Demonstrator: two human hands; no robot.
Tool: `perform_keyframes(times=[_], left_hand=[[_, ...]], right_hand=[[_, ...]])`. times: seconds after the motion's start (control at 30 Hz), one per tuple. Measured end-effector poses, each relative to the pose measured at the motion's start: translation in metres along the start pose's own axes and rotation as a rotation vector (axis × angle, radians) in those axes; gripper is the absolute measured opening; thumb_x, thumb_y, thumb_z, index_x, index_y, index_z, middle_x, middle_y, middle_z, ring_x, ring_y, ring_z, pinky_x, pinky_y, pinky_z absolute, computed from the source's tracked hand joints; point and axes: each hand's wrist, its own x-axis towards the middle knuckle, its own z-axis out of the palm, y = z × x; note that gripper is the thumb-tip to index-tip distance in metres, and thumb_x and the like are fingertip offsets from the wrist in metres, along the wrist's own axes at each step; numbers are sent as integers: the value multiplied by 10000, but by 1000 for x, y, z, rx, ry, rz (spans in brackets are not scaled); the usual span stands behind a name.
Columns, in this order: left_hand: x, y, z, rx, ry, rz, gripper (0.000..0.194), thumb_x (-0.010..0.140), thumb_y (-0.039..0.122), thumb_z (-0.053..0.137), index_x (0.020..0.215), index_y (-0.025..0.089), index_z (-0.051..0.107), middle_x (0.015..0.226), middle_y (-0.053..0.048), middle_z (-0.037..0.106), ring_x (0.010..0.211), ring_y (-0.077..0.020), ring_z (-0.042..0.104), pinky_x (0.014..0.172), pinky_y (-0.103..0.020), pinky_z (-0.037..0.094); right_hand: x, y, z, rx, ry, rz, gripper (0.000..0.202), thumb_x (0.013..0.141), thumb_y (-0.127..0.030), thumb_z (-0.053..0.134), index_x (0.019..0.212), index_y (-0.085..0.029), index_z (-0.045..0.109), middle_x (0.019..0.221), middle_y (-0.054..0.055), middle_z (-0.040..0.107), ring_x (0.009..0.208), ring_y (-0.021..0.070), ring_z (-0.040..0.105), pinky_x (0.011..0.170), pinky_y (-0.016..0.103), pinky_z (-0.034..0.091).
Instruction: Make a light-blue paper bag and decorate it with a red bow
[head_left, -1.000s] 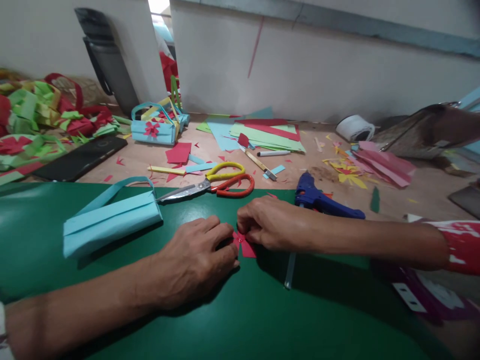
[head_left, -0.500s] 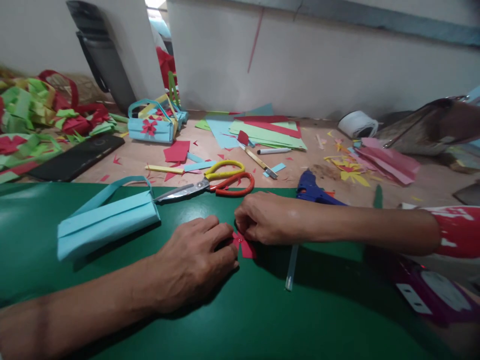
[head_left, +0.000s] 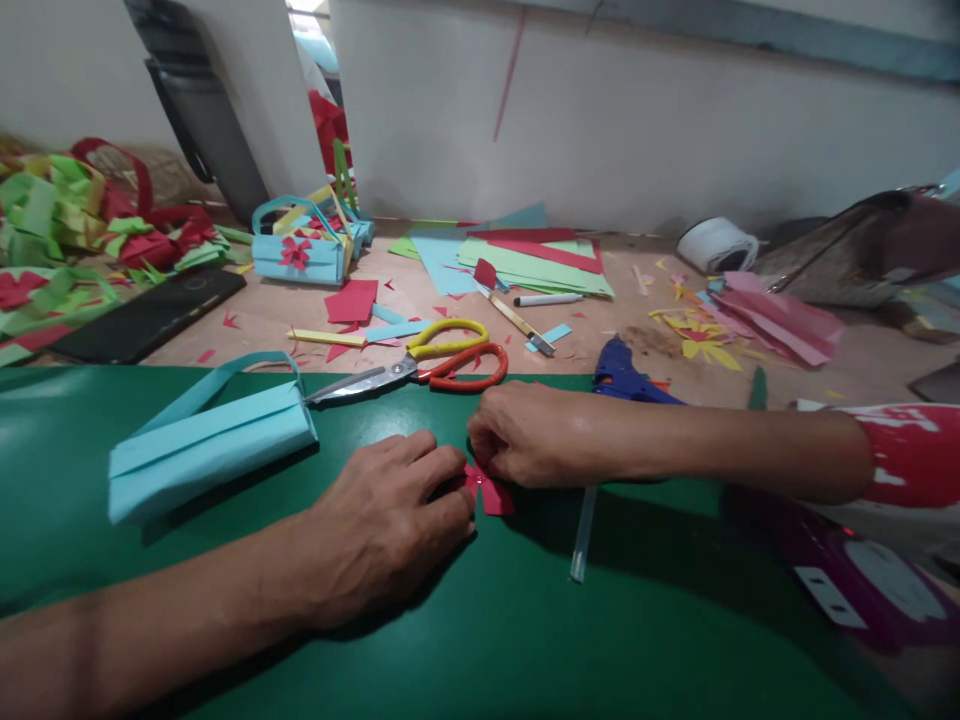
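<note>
A red paper flower (head_left: pixel 495 497) lies on the green mat (head_left: pixel 480 640), with a small shiny spot at its centre. My left hand (head_left: pixel 401 515) rests on the mat, its closed fingers on the flower's left side. From the right, my right hand (head_left: pixel 529 435) pinches at the upper part of the flower; the fingertips and some petals are hidden. Left of my hands lies a light-blue paper handbag (head_left: pixel 214 450) with a strap handle. Scissors (head_left: pixel 409 370) with one yellow and one red handle point towards it. Behind my right forearm is a blue glue gun (head_left: pixel 622 372), its clear glue stick (head_left: pixel 583 535) protruding below.
At the back stand finished small bags (head_left: pixel 300 258), one with a red flower, near a stack of coloured paper (head_left: pixel 525 262). A cutter (head_left: pixel 517 322), a marker (head_left: pixel 547 300) and paper scraps lie around. A phone (head_left: pixel 154 315) is at left, a purple device (head_left: pixel 862 580) at right.
Both hands stay in place on the red flower. The view has shifted very slightly; nothing else has visibly moved.
</note>
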Motion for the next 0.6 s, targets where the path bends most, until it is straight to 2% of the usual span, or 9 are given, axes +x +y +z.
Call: perform_keyframes(times=[0.43, 0.6], left_hand=[[3, 0, 0, -23, 26, -32, 202, 904, 265, 462, 863, 175, 638, 834, -67, 605, 675, -174, 447, 588, -309, 382], [5, 0, 0, -32, 27, -15, 194, 899, 253, 466, 859, 174, 639, 849, -68, 617, 672, -182, 448, 590, -321, 389]], right_hand=[[-3, 1, 0, 12, -1, 30, 209, 680, -112, 519, 786, -157, 693, 684, 32, 680, 550, 132, 540, 466, 202, 354], [-5, 12, 3, 69, 39, 62, 193, 674, -145, 531, 796, -160, 680, 668, 22, 653, 560, 133, 544, 458, 198, 353]])
